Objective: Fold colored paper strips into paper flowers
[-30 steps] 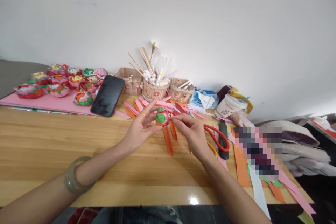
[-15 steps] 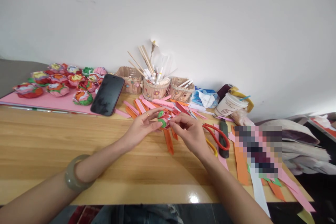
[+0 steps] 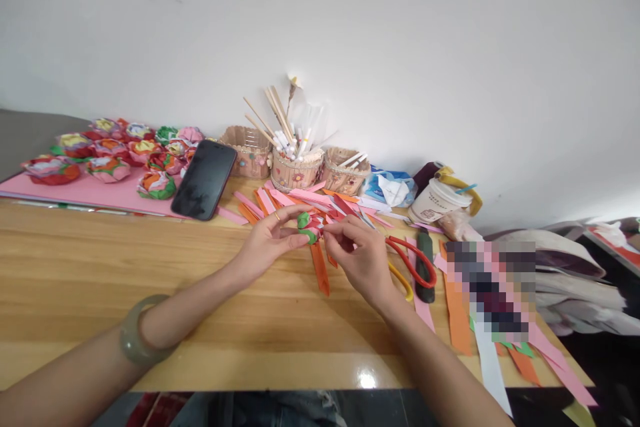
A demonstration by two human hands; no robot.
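A small folded paper flower (image 3: pixel 313 227) in green, pink and red is held above the wooden table. My left hand (image 3: pixel 266 240) grips its left side between thumb and fingers. From the right, my right hand (image 3: pixel 357 250) pinches the flower's edge with thumb and forefinger, which partly hide it. Behind and below lie folded strips of orange, pink and red paper (image 3: pixel 320 267). Scissors with red handles (image 3: pixel 417 259) rest just right of my right hand, beside a yellow handle (image 3: pixel 401 281).
Several finished paper flowers (image 3: pixel 107 169) stand on pink sheets at left, beside a leaning phone (image 3: pixel 205 180). Small baskets (image 3: pixel 297 170) with sticks and pens line the wall. A tissue pack (image 3: pixel 390 185), a paper cup (image 3: pixel 440 200) and loose paper strips (image 3: pixel 457 313) are at right.
The flower has tilted slightly in my fingers, and its green petals have shifted a little left. Both hands keep hold of it; the rest of the table looks the same.
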